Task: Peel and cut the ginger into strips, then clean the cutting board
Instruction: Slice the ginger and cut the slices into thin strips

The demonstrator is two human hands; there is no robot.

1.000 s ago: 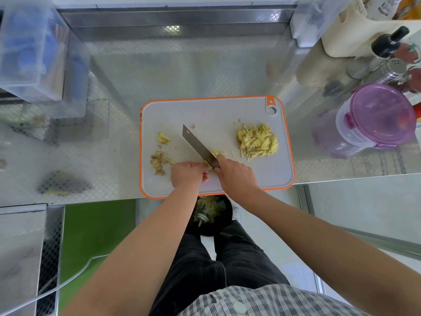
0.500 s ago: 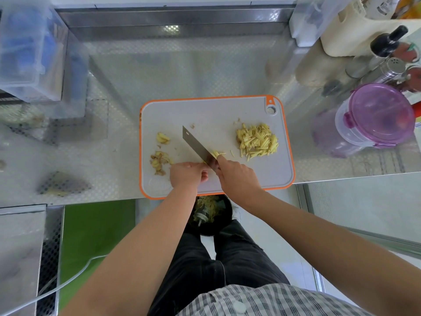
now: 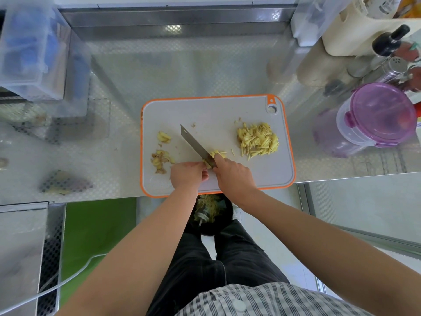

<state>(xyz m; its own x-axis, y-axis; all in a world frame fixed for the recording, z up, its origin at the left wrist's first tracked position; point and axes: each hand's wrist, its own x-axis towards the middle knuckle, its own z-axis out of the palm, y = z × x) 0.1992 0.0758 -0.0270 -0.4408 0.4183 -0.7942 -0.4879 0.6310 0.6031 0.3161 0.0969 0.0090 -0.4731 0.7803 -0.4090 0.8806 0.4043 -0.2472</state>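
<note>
**A:** Hardly anything has moved since a second ago; the knife [image 3: 193, 141] keeps the same slant, and both hands sit where they did; only the little cluster of fresh slices [image 3: 216, 153] on the blade's right side looks fuller.

**B:** And the scene, from the biggest thing down?

**A:** The steel counter [image 3: 205, 65] runs from left to right; the orange-rimmed cutting board [image 3: 216, 115] lies in the middle of its near edge; a purple-lidded container [image 3: 382, 115] stands to the right of the board, apart from it; a black bin [image 3: 210, 213] sits on the floor below the board's near rim, between the person's legs.

**B:** What are the hands doing?

**A:** Both are over the near part of the board, close together; the right hand [image 3: 235, 176] is wrapped round the knife's handle, with the forefinger stretched forward beside the blade; the left hand [image 3: 187, 175], just to its left, has its fingers curled down onto the ginger piece [image 3: 207, 164], pinning it against the blade.

**B:** How does the blade lie?

**A:** Its tip points far and left; its heel meets the ginger piece between the two hands.

**B:** Where is the rest of the ginger?

**A:** The pile of strips [image 3: 258, 140] lies on the board's right half, apart from the blade; the peel scraps [image 3: 160, 160] lie near the left rim, just beside the left hand; one small chunk [image 3: 164, 136] lies just beyond them.
</note>
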